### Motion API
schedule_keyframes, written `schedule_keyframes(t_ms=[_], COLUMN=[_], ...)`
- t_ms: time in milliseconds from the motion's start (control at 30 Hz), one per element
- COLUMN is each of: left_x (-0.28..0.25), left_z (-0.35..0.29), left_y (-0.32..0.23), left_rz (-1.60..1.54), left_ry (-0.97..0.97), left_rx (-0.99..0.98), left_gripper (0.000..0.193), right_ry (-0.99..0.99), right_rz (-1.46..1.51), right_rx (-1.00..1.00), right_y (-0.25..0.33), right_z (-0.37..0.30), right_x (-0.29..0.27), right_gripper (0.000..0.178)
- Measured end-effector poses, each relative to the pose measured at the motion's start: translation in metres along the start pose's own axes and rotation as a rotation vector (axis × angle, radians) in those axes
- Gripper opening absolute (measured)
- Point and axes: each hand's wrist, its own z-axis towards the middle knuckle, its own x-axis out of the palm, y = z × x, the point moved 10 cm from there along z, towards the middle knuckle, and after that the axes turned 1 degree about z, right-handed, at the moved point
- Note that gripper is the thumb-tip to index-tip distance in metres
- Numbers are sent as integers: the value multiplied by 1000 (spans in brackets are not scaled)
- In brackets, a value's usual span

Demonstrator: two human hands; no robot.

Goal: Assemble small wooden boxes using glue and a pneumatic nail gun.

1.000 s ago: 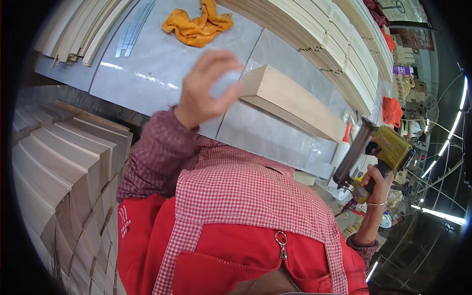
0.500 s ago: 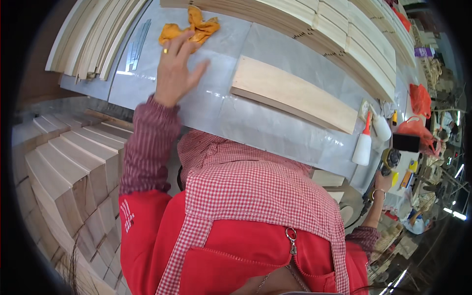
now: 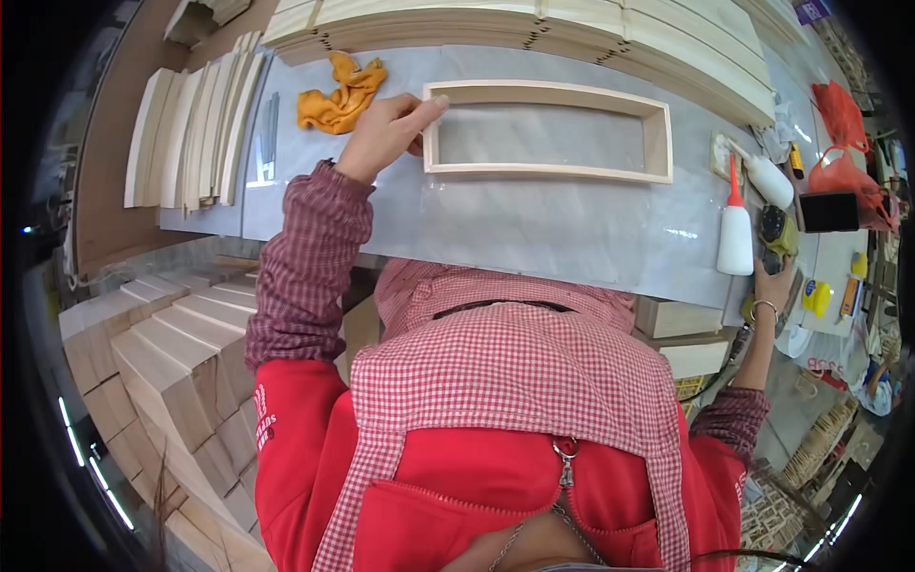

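A long, shallow rectangular wooden frame (image 3: 548,172) lies on the grey table, its open side up and grey showing inside it. My left hand (image 3: 386,133) grips its left end, with the thumb on the top edge and the fingers behind the outer wall. Far to the right, my right hand (image 3: 774,278) is closed on a yellow-and-black power tool (image 3: 778,229), which looks like a small sander. The fingers there are partly hidden. An orange cloth (image 3: 341,100) lies crumpled just beyond my left hand.
Stacked wooden boards (image 3: 658,33) line the table's far side, with thin strips (image 3: 195,133) at the left. White glue bottles (image 3: 735,234), a dark phone-like screen (image 3: 827,212) and red plastic bags (image 3: 841,114) sit at the right. Piled wooden blocks (image 3: 172,353) stand left of me.
My left hand has gone from the orange cloth to the left end of the wooden piece. That piece earlier showed a broad solid face up; now its open side shows. My right hand stays at the tool.
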Motion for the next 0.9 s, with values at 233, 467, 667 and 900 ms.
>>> schedule_keyframes(t_ms=[233, 467, 667, 900], left_x=[0, 3, 6, -6], left_z=[-3, -11, -7, -19], left_y=[-2, -3, 23, 0], left_rz=[-65, -35, -310, -427], left_ry=[-115, -126, -71, -174], left_rx=[36, 154, -88, 5], left_gripper=[44, 41, 41, 34], right_ry=[-197, -319, 125, 622], right_rz=[111, 177, 751, 1124], right_rx=[-324, -750, -376, -231], right_y=[59, 191, 209, 288], right_z=[-26, -101, -90, -91], right_x=[-52, -68, -52, 7], right_gripper=[47, 36, 23, 26])
